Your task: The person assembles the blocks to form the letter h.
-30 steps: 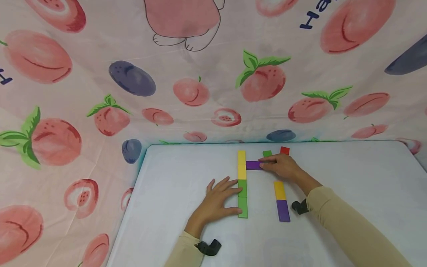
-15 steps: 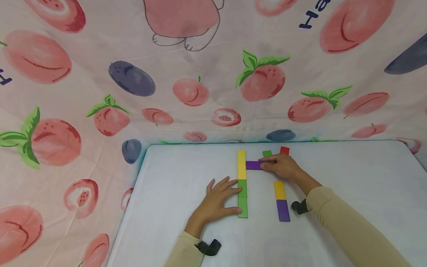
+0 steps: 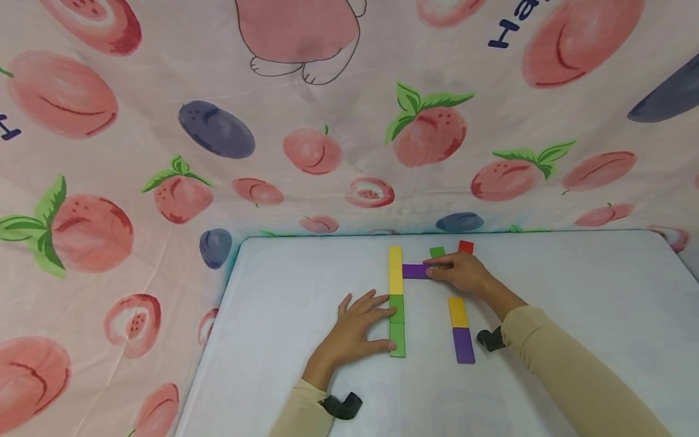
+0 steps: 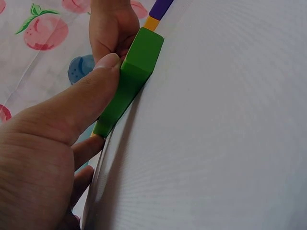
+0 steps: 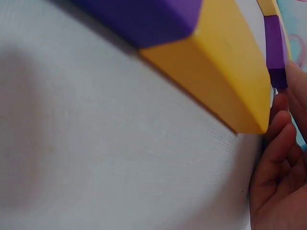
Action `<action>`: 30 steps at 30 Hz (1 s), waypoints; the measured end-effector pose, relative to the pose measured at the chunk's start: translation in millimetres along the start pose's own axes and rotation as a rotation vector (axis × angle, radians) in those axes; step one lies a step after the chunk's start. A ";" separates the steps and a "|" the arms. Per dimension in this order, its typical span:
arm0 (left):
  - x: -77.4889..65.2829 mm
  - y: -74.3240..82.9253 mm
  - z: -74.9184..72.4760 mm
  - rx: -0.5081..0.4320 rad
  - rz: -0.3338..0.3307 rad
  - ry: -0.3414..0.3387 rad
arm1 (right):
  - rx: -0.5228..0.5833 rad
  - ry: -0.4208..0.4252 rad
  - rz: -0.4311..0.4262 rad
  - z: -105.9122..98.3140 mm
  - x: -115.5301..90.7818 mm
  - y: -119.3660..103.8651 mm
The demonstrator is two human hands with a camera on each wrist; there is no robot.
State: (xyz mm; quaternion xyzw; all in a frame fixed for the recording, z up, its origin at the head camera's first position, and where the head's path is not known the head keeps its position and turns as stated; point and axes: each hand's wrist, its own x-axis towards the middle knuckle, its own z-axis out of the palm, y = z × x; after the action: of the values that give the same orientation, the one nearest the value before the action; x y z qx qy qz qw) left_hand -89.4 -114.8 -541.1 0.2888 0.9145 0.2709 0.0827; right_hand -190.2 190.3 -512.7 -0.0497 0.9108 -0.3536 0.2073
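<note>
My left hand (image 3: 357, 325) lies by a straight column of blocks, its thumb touching the lower green block (image 3: 398, 340) and a finger on the upper green block (image 3: 400, 312). Above these in the same column are two yellow blocks (image 3: 395, 270). A purple block (image 3: 414, 271) lies crosswise against the yellow part, and my right hand (image 3: 464, 272) pinches its right end with thumb and fingers. In the left wrist view the thumb presses along a green block (image 4: 139, 57). The right wrist view shows the purple block (image 5: 276, 45) at the fingertips.
Below my right hand, an orange-yellow block (image 3: 458, 312) and another purple block (image 3: 463, 346) lie end to end. Behind the hand a green block (image 3: 437, 251) and a red block (image 3: 466, 246) show partly. A fruit-print cloth (image 3: 327, 121) rises behind the white table (image 3: 284, 279).
</note>
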 end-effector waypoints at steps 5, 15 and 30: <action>-0.3 -0.2 -0.5 -0.003 0.000 0.003 | 0.098 -0.010 -0.029 -6.5 -3.0 7.1; -1.2 -1.0 -0.7 0.000 0.006 0.011 | 0.246 0.188 -0.025 -22.3 3.6 6.5; -1.6 1.4 -1.4 -0.010 0.022 0.030 | 0.058 0.141 0.019 -20.1 13.5 11.0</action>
State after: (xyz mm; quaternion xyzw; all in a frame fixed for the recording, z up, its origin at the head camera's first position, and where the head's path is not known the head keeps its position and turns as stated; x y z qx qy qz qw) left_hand -87.8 -115.4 -539.1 0.2944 0.9110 0.2808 0.0676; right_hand -210.2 207.8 -511.3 -0.0101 0.9129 -0.3804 0.1475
